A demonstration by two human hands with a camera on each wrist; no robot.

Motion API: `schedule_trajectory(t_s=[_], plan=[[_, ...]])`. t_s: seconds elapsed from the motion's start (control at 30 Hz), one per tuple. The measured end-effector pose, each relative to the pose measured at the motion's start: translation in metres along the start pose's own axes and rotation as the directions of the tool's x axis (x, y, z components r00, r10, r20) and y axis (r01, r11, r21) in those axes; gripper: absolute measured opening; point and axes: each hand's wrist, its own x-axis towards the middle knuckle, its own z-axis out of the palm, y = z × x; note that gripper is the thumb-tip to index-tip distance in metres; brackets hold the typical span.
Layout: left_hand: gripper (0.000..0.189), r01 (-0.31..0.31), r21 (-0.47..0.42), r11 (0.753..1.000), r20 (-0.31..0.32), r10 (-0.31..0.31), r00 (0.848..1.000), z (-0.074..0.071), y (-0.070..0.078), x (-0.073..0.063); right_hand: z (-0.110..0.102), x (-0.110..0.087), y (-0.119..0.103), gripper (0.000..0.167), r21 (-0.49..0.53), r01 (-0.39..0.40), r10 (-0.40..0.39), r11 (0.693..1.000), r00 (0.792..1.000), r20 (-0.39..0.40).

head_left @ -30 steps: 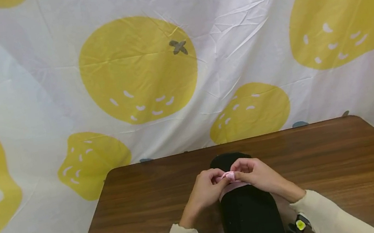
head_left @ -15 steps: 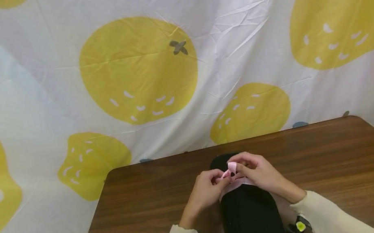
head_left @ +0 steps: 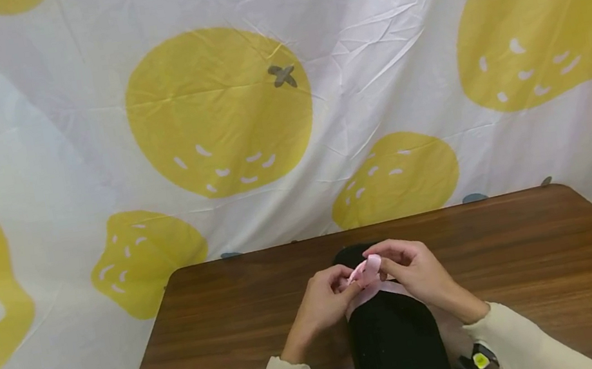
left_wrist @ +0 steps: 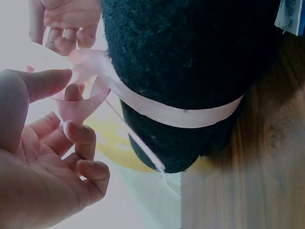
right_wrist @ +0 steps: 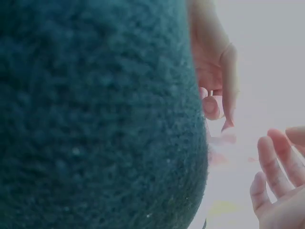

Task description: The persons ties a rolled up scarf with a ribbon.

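Note:
A pink satin ribbon (head_left: 366, 272) goes round a black, fuzzy, cylinder-shaped object (head_left: 399, 343) on the table. Its band (left_wrist: 181, 118) lies flat against the fuzzy side in the left wrist view, and a thin tail (left_wrist: 145, 148) hangs down beside it. Above the object, my left hand (head_left: 322, 303) pinches looped ribbon between thumb and fingers. Opposite it, my right hand (head_left: 422, 271) holds a raised part of the ribbon at its thumb and index finger. In the right wrist view the fuzzy object fills the left side, and glare washes out the ribbon.
The brown wooden table (head_left: 228, 339) extends to both sides of the object. Behind it hangs a white cloth (head_left: 255, 224) printed with yellow fruit. A small plastic-looking packet or label (left_wrist: 290, 16) shows at the left wrist view's upper right corner.
My right hand has drawn its part of the ribbon up and slightly right, away from the left fingers, so more ribbon shows between the hands. The left hand has barely moved.

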Motion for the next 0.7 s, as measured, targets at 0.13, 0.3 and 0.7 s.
schedule_trajectory(t_s=[0.13, 0.3, 0.7], plan=[[0.018, -0.003, 0.008, 1.0, -0.015, 0.003, 1.0, -0.003, 0.0, -0.001, -0.002, -0.001, -0.001, 0.015, -0.006, -0.004, 0.004, 1.0, 1.0, -0.008], [0.021, 0.022, 0.021, 1.0, -0.032, -0.021, 0.999, -0.007, 0.001, -0.001, -0.006, -0.002, -0.003, 0.028, 0.086, -0.059, 0.061, 0.995, 0.998, -0.031], [0.012, 0.036, 0.072, 0.997, -0.058, -0.032, 0.998, -0.014, 0.0, -0.005, -0.019, 0.0, 0.081, 0.029, 0.416, -0.025, 0.019, 0.909, 1.0, 0.019]])
